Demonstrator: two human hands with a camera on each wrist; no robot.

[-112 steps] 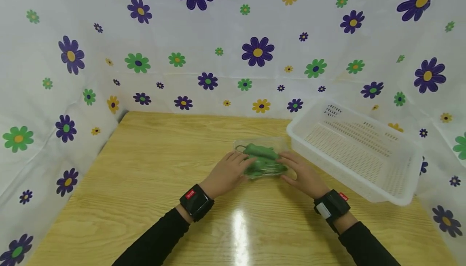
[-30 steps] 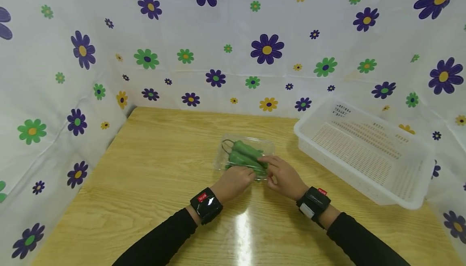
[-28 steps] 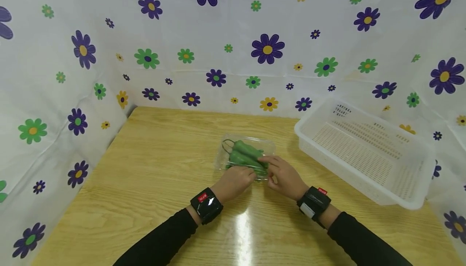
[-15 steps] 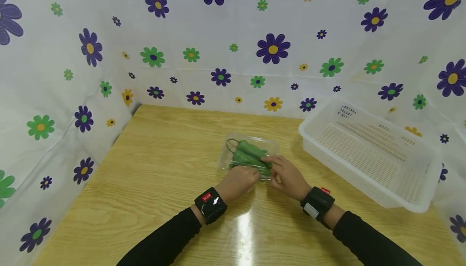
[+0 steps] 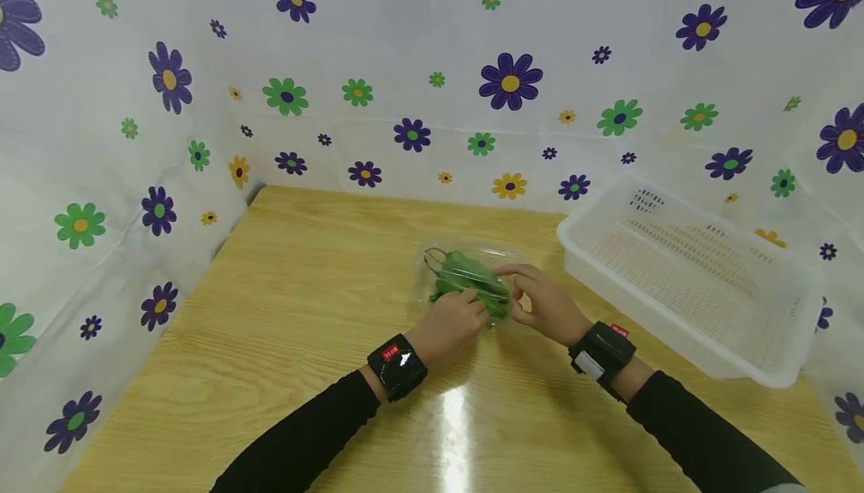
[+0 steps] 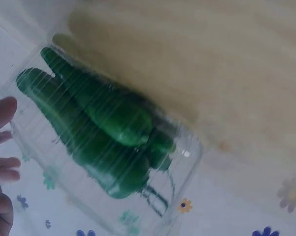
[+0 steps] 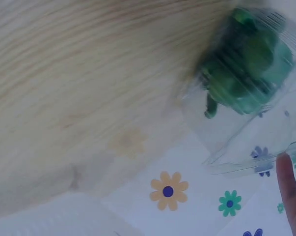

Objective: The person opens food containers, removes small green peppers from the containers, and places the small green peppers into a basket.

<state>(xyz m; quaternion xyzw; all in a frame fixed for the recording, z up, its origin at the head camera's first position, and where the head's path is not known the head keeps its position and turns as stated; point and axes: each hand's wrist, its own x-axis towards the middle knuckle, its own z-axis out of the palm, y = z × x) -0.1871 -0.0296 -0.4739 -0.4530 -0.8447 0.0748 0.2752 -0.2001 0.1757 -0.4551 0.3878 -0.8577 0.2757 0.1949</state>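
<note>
Table (image 5: 290,313): light wood grain, walled on three sides by a white cloth printed with purple, green and yellow flowers.
Basket (image 5: 776,305): white perforated plastic, at the table's right edge, well apart from the hands.
Clear tray (image 5: 432,283): transparent plastic wrapped in film, near the table's middle, its near end raised between both hands.
Green peppers (image 5: 466,277): several lying side by side inside the clear tray, stems toward the far end.
Left hand (image 5: 451,322): fingers curled round the tray's near left corner, gripping it.
Right hand (image 5: 550,302): fingers and thumb pinching the tray's near right end.
</note>
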